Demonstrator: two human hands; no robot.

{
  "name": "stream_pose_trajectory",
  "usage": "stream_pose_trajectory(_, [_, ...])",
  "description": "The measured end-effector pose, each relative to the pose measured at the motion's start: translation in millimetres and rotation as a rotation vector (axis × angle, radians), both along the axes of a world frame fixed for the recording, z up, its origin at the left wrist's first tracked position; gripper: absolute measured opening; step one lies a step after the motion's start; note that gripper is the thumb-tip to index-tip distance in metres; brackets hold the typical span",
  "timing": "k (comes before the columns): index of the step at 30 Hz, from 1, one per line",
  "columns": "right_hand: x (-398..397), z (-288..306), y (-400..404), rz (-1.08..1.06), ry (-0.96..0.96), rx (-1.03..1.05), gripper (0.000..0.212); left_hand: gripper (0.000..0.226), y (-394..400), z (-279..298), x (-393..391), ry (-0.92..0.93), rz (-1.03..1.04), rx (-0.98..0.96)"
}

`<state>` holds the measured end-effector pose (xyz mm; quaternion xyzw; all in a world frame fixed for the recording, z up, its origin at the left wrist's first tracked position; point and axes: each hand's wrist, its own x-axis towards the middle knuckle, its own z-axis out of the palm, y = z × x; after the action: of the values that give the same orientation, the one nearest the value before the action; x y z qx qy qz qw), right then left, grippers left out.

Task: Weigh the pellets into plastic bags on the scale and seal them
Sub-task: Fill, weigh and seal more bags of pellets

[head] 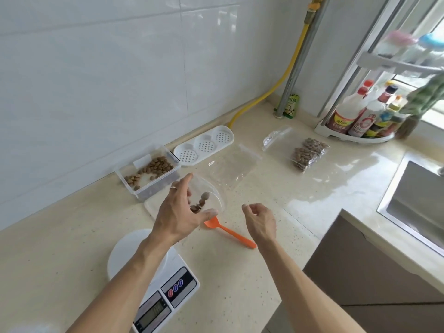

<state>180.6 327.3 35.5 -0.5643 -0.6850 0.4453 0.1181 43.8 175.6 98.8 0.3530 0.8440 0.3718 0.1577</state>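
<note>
My left hand (pixel 179 216) is shut on the mouth of a clear plastic bag (pixel 211 193), held above the counter beyond the scale; a few brown pellets (pixel 200 204) lie inside it. My right hand (pixel 260 221) hovers to the right of the bag with loosely bent fingers and holds nothing. The white scale (pixel 177 284) sits near the front edge under my left forearm, its round plate bare. An orange spoon (pixel 230 233) lies between my hands. A clear box of pellets (pixel 149 171) stands by the wall. One empty bag (pixel 231 168) lies flat, and a filled bag (pixel 306 153) rests farther right.
A white perforated tray (pixel 204 145) lies against the wall beside the box. A rack of sauce bottles (pixel 360 116) fills the back right corner, with a yellow hose (pixel 276 90) on the wall. A steel sink (pixel 420 205) is sunk into the counter at right.
</note>
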Motion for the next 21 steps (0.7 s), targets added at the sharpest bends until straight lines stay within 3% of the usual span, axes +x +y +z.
stream_pose_trajectory(4, [-29.3, 73.3, 3.1, 0.218, 0.267, 0.086, 0.038, 0.112, -2.5, 3.4, -2.9, 0.002, 0.008, 0.002])
stream_pose_trajectory(9, [-58.3, 125.1, -3.0, 0.696, 0.124, 0.254, 0.018, 0.121, -2.6, 6.4, -4.1, 0.017, -0.003, 0.031])
stream_pose_trajectory(14, [-72.8, 138.6, -12.5, 0.752, 0.141, 0.362, 0.017, 0.137, -14.6, 8.3, -8.4, -0.075, -0.053, 0.032])
stream_pose_trajectory(17, [-77.7, 142.0, -18.2, 0.838, 0.199, 0.285, 0.024, 0.113, -26.1, 9.1, -12.4, -0.147, -0.050, 0.105])
stream_pose_trajectory(21, [-84.1, 151.4, -20.4, 0.867, 0.287, 0.185, 0.018, 0.039, -47.4, -3.9, -30.0, -0.177, 0.001, 0.028])
